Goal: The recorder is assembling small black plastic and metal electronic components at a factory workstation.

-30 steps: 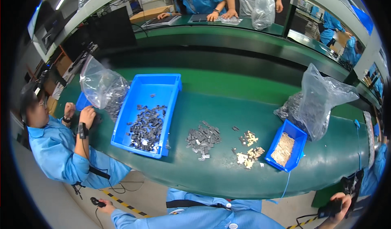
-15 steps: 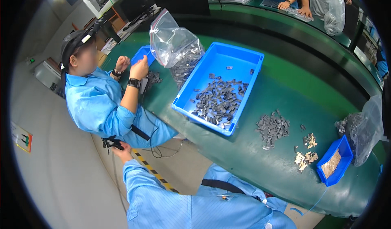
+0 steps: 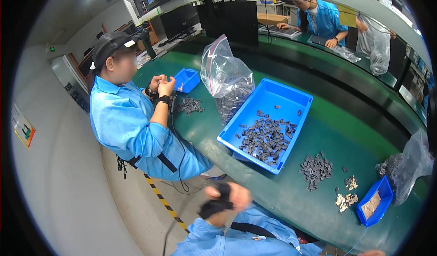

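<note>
My left hand (image 3: 238, 197) is raised in front of the table's near edge, blurred by motion. Black material (image 3: 217, 201) wraps around it or lies against it; I cannot tell whether the fingers hold anything. Just a sliver of my right hand (image 3: 372, 253) shows at the lower right edge, its fingers hidden. Beyond my left hand stands a large blue tray (image 3: 226, 136) with many small dark parts (image 3: 268, 137). Right of the tray, a pile of dark parts (image 3: 316, 170) and small cream-coloured pieces (image 3: 346, 202) lie on the green table (image 3: 277, 197).
A small blue bin (image 3: 383, 207) and a clear bag (image 3: 412, 169) stand at the right. Another bag of dark parts (image 3: 232, 89) stands behind the tray. At left, a co-worker (image 3: 132, 119) works beside a blue bin (image 3: 187, 80). A cable (image 3: 182, 165) hangs there.
My left hand has moved right from behind the co-worker to the table's near edge. A bit of my right hand has appeared. The view has shifted, and the co-worker's hands are now together.
</note>
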`<state>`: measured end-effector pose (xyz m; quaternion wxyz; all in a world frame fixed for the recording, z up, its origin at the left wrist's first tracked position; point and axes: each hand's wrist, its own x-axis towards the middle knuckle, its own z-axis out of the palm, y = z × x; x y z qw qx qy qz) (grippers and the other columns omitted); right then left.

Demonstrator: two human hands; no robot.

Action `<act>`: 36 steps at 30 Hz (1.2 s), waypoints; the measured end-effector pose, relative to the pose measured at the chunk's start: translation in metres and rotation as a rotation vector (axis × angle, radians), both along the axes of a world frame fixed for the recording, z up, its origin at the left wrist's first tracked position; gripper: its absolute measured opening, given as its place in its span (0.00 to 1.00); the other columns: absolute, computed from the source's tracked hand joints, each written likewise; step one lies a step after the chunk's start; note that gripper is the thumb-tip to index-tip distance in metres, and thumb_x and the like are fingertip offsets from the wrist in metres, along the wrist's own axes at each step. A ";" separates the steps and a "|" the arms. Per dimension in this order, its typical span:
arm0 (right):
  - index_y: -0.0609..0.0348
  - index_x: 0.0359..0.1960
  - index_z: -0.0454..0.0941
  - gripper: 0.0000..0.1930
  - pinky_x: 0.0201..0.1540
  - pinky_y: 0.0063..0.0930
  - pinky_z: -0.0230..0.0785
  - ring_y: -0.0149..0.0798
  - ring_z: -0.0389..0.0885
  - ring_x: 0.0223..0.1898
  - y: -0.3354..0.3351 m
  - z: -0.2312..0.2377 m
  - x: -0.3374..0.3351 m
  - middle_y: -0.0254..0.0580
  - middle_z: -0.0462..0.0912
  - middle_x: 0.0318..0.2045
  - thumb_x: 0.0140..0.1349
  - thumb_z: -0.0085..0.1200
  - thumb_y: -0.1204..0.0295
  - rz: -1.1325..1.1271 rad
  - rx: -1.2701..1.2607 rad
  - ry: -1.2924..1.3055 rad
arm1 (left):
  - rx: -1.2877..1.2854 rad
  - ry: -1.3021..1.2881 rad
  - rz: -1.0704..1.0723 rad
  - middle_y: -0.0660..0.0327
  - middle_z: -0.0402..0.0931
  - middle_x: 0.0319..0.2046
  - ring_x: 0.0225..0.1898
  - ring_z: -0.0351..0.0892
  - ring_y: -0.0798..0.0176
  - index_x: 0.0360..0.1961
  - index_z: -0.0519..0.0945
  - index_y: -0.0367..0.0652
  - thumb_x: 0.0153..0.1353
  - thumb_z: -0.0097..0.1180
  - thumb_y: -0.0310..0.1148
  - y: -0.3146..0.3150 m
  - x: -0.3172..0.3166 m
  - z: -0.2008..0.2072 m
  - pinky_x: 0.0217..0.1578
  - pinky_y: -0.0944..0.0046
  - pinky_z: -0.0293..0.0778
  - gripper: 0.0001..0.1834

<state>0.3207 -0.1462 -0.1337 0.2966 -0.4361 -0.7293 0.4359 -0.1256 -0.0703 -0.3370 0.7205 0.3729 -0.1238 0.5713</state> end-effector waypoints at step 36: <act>0.65 0.44 0.69 0.25 0.43 0.28 0.67 0.38 0.75 0.39 0.144 -0.126 -0.271 0.46 0.76 0.36 0.43 0.65 0.74 0.371 -0.534 -0.011 | 0.023 0.895 0.019 0.46 0.70 0.31 0.33 0.69 0.50 0.26 0.76 0.36 0.57 0.49 0.49 0.029 -0.032 0.012 0.30 0.56 0.65 0.22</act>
